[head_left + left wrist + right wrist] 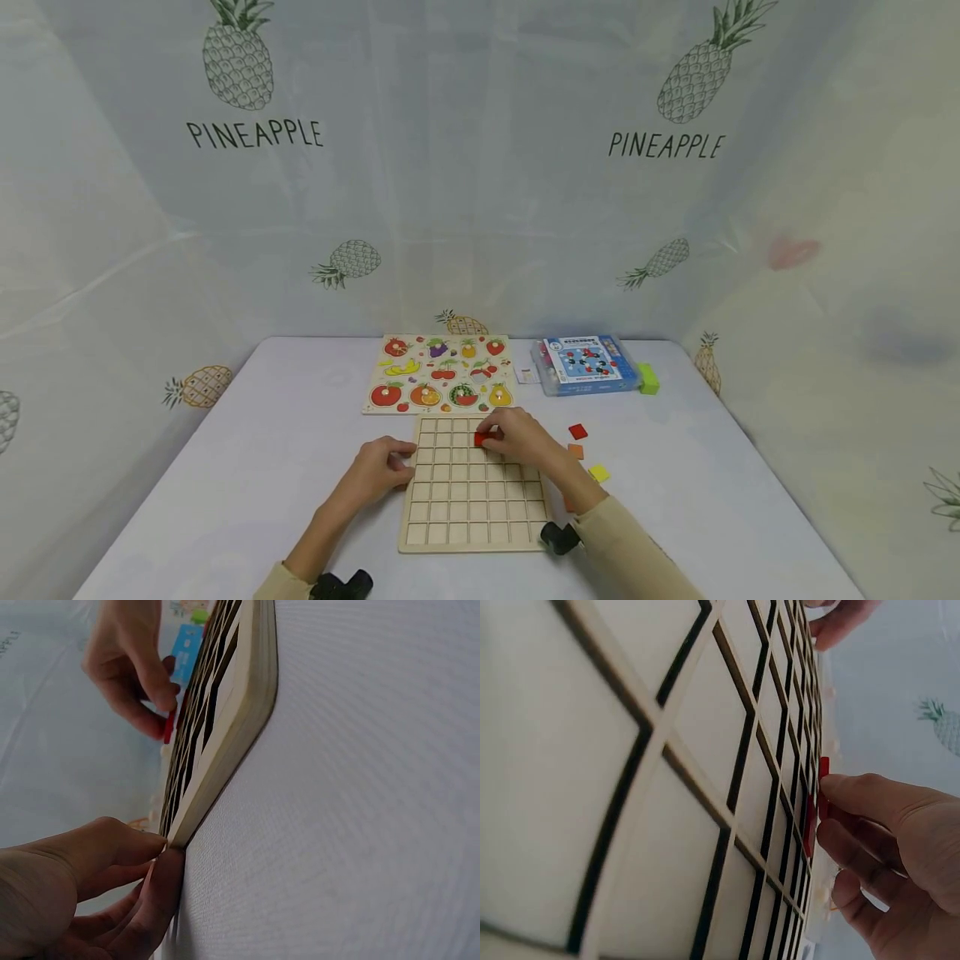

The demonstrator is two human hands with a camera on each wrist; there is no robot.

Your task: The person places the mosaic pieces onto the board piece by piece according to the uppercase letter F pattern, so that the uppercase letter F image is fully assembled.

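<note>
The right hand pinches a red tile between thumb and fingertip, over the far part of the gridded board. From the right wrist the tile appears edge-on, nearly level with the grid and close to it; whether it touches is hard to tell. A second strip of red shows at the grid just beside it, perhaps another tile or only a reflection. The left hand is parted between thumb and finger, the tips against the board's left edge.

The step seems to be setting the tile into a cell. To do it well, line its sides up with the ribs before lowering, since a turned tile would probably catch on a rib. A light pinch near the rim should leave room for the fingertips to clear the walls. Let one edge drop in first, then release and press the top flat. The left hand should brace without pushing, so that the board does not slide on the surface.

Loose tiles lie to the right of the board, among them a red one, an orange one and a yellow one. The right forearm passes close by them, so lifting the wrist would help avoid scattering them.
</note>
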